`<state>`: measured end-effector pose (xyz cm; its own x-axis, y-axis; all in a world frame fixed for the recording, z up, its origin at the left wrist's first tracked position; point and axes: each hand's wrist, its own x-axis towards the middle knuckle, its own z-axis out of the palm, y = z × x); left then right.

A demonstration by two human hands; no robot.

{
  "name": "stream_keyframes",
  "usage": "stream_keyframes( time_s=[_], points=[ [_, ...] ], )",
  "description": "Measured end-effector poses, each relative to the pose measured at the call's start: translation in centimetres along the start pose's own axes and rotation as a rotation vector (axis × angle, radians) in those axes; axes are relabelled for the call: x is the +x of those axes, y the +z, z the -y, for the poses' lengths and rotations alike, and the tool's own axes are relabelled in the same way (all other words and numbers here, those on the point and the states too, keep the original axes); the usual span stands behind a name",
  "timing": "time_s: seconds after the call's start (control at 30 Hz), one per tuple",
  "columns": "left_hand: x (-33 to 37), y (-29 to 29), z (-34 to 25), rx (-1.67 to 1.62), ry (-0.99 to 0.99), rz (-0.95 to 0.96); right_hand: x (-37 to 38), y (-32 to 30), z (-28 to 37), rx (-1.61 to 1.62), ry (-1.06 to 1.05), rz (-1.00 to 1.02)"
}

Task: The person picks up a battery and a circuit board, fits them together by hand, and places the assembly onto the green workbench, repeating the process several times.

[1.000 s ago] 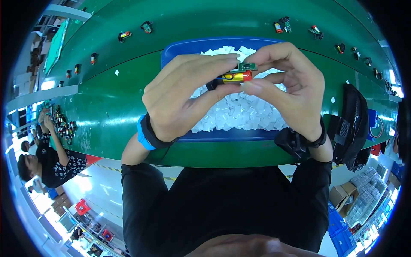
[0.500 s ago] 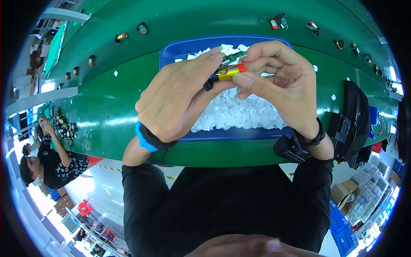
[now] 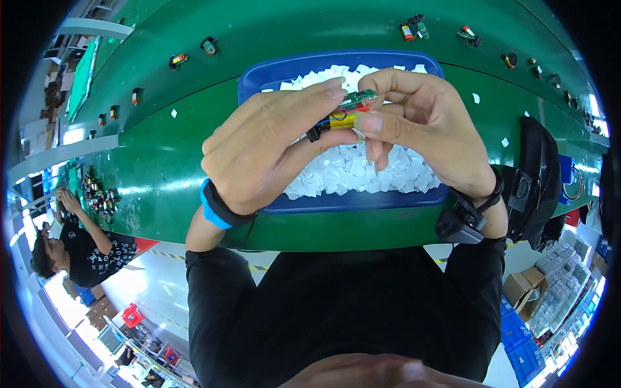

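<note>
Between my hands is a small battery [image 3: 343,120] in a yellow wrap, with thin wires, a black end piece and a green circuit board [image 3: 359,97] beside it. My left hand [image 3: 262,142] grips this battery assembly from the left, its fingers over the board side and thumb beneath. From the right, my right hand [image 3: 440,123] pinches its red end; the thumb hides most of that end, and the index fingertip is at the board. Below both hands stands a blue tray [image 3: 362,204] full of small white pieces [image 3: 349,171], looking like square pads or labels.
Similar battery-and-board units lie along the far side of the green table [image 3: 304,29]. At the right are a black bag [image 3: 535,174] and a blue object [image 3: 566,174]. To the left, a co-worker [image 3: 84,249] sits by a pile of units [image 3: 100,194].
My right hand has turned a little, and its thumb now covers more of the battery's red end. My left hand keeps its hold, nearly in place.
</note>
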<state>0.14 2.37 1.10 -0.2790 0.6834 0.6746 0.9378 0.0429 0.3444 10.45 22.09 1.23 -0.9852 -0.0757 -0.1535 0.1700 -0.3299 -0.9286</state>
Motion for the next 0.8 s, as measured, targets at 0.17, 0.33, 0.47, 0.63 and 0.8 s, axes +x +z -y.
stream_keyframes(
  time_s=[0.17,0.33,0.47,0.63,0.8],
  points=[
    [0.1,0.2,0.2,-0.074,0.037,0.001,0.0,-0.3,0.2,0.008,0.056,0.066],
    [0.3,0.2,0.3,-0.152,0.06,-0.004,-0.3,-0.3,0.2,0.086,0.076,0.099],
    [0.2,0.4,0.5,-0.176,0.059,-0.04,-0.5,0.2,-0.3,0.105,0.031,0.011],
    [0.0,0.6,0.2,-0.196,0.021,-0.027,-0.7,0.5,-0.9,0.129,-0.21,-0.062],
    [-0.4,0.7,0.0,-0.292,-0.096,-0.03,-0.8,0.7,-1.1,-0.032,-0.319,-0.067]
  ],
)
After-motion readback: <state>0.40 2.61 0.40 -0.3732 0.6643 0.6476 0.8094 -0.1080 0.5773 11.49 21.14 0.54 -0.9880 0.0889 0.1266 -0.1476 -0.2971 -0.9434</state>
